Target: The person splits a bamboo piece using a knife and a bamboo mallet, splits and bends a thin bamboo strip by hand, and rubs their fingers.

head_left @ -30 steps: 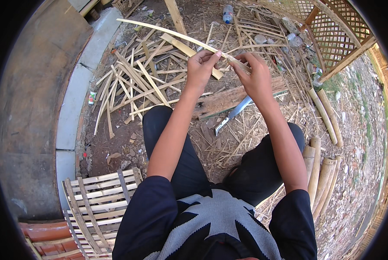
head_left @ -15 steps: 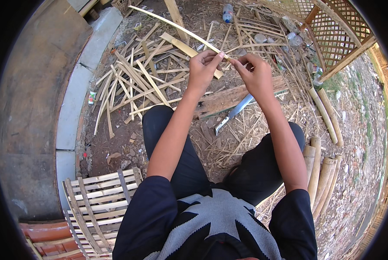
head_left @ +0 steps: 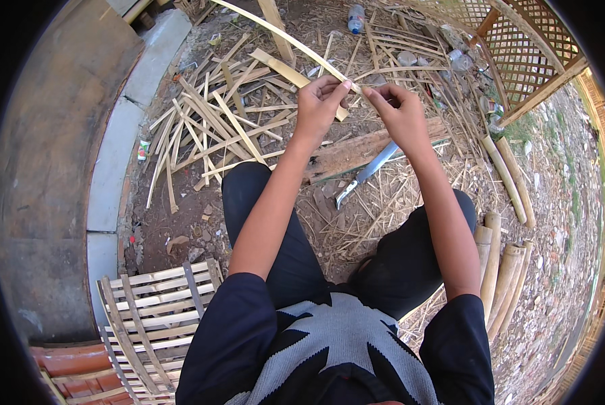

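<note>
A long pale bamboo strip [head_left: 285, 38] slants from the upper left down to my two hands. My left hand [head_left: 319, 106] pinches it a little short of its near end. At that end, the thumb and fingers of my right hand [head_left: 398, 113] are closed on the tip. Below my hands a machete [head_left: 369, 174] with a grey blade rests against a weathered wooden plank [head_left: 346, 156]. Its hooked handle end lies toward me. A wider piece of split bamboo [head_left: 281, 68] lies behind my left hand, partly hidden by it.
Many split strips [head_left: 211, 128] lie heaped on the dirt at the left. A slatted bamboo panel [head_left: 157, 310] is at the lower left. Bamboo poles [head_left: 508, 280] lie at my right, more beyond them. A lattice panel [head_left: 532, 57] stands upper right, near a plastic bottle [head_left: 356, 20].
The bamboo strip's far end has swung up and to the right, past the top of the view. My hands have barely moved and still hold its near end.
</note>
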Action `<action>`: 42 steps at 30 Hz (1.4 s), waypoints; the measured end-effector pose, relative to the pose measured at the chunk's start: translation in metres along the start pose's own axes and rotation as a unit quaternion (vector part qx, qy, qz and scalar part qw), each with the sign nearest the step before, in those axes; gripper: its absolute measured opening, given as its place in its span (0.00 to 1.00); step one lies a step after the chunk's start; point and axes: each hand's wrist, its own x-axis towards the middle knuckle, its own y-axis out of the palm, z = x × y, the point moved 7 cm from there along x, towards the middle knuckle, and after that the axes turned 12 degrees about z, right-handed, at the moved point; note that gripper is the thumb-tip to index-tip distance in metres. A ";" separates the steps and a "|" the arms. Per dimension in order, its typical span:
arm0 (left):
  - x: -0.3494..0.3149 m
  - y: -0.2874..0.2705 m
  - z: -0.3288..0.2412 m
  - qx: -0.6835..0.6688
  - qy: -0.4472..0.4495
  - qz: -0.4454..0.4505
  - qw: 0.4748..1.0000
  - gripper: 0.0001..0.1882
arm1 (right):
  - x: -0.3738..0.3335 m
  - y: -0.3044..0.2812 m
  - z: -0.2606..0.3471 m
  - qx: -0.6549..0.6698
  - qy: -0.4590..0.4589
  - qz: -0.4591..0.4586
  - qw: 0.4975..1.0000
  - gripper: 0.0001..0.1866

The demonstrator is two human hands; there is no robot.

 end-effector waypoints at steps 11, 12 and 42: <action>0.000 0.000 0.001 0.009 0.008 0.000 1.000 0.11 | -0.001 0.003 0.002 -0.001 0.000 0.013 1.000 0.17; 0.000 0.000 0.001 0.009 0.007 0.000 1.000 0.11 | -0.001 0.003 0.003 -0.015 -0.003 0.013 1.000 0.17; 0.000 -0.006 0.002 -0.032 0.004 -0.028 0.999 0.15 | -0.001 0.011 0.009 -0.048 -0.054 0.052 0.996 0.13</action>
